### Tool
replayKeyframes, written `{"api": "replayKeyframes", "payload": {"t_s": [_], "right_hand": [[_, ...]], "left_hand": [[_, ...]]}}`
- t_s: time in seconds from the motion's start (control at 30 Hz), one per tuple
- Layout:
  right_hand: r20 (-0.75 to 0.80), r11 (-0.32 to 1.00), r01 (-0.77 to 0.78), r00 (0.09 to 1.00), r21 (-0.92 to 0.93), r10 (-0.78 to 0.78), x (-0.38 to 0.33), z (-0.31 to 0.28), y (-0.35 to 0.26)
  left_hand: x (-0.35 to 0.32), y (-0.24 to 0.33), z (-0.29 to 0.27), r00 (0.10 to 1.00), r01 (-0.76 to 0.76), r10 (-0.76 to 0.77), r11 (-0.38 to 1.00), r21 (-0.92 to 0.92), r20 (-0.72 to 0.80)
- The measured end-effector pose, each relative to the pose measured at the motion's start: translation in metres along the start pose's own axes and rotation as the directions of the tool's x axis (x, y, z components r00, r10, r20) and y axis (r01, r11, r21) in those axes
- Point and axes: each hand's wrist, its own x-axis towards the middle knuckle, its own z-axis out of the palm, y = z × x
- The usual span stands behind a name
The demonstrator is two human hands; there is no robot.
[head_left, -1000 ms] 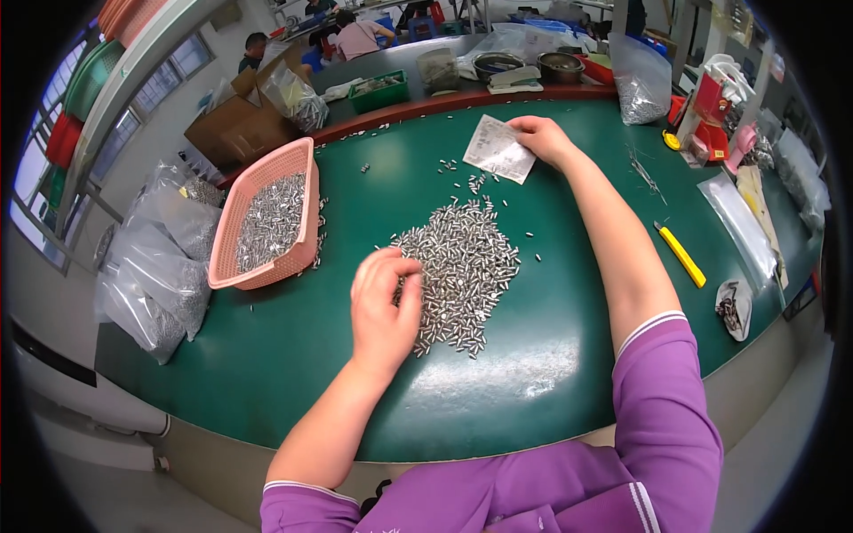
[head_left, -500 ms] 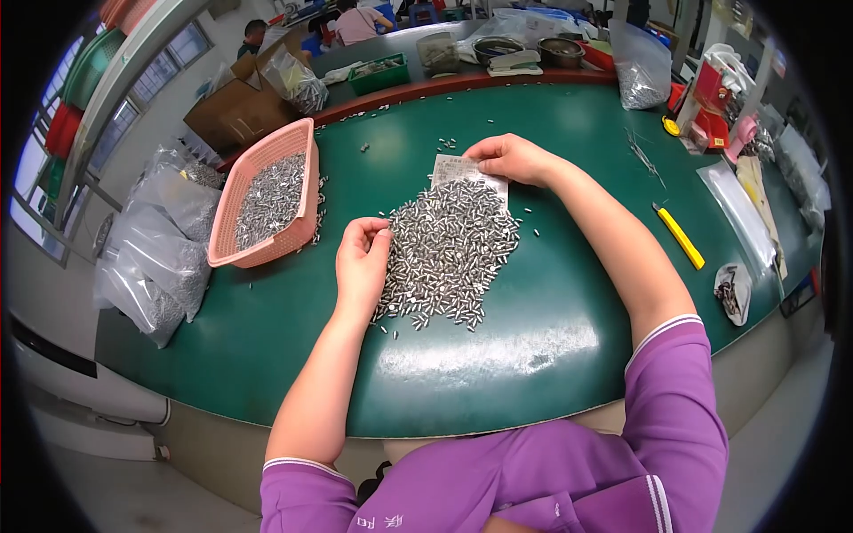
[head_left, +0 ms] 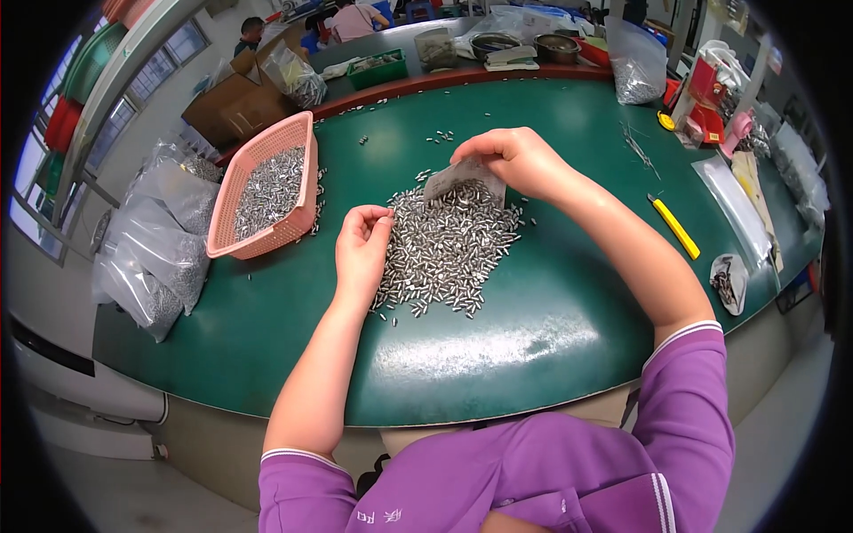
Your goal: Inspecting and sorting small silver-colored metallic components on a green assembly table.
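A heap of small, shiny metal pins (head_left: pixel 444 244), short cylinders with a dull silver gleam, lies spread near the middle of the smooth green worktop (head_left: pixel 551 329), whose glossy surface catches a pale reflection toward its near edge. The left hand (head_left: pixel 362 247) rests at the left edge of the heap, fingers curled together with the tips drawn in against the thumb; whether they pinch any pins cannot be told. The right hand (head_left: pixel 515 160) sits at the far side of the heap, fingers bent and closed on the top of a small, thin clear plastic bag (head_left: pixel 462 182), its lower part lying against the pins. Near the left edge of the worktop stands a pink plastic basket (head_left: pixel 293 226) with perforated walls, holding more of the same metal pieces. Crumpled clear plastic bags (head_left: pixel 160 240) hang off the left edge. Toward the right edge lies a slim yellow utility knife (head_left: pixel 675 226), well apart from the heap.
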Motion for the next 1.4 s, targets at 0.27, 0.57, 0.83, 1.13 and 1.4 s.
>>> {"api": "replayKeyframes", "payload": {"t_s": [0.27,0.57,0.83,1.13,1.4], "right_hand": [[-0.122,0.932,0.304,0.936,-0.197,-0.331,-0.031,0.003,-0.013],[-0.098,0.781,0.452,0.837,-0.431,-0.539,-0.082,0.015,-0.025],[-0.064,0.684,0.551,0.754,-0.478,-0.653,-0.110,0.022,-0.032],[-0.498,0.981,0.153,0.845,-0.119,-0.192,-0.099,-0.022,-0.021],[-0.498,0.935,-0.356,0.811,-0.002,0.307,-0.105,-0.045,0.069]], "left_hand": [[0.000,0.003,0.003,1.000,0.013,-0.013,1.000,0.006,-0.006],[-0.003,0.011,0.003,0.993,-0.062,0.067,0.997,0.050,-0.099],[-0.011,0.022,0.009,0.989,-0.127,0.127,0.992,0.005,-0.078],[-0.022,0.034,0.016,0.989,-0.147,0.143,0.984,-0.104,-0.041],[-0.042,0.042,0.027,0.968,0.231,-0.163,0.882,-0.412,0.193]]}}
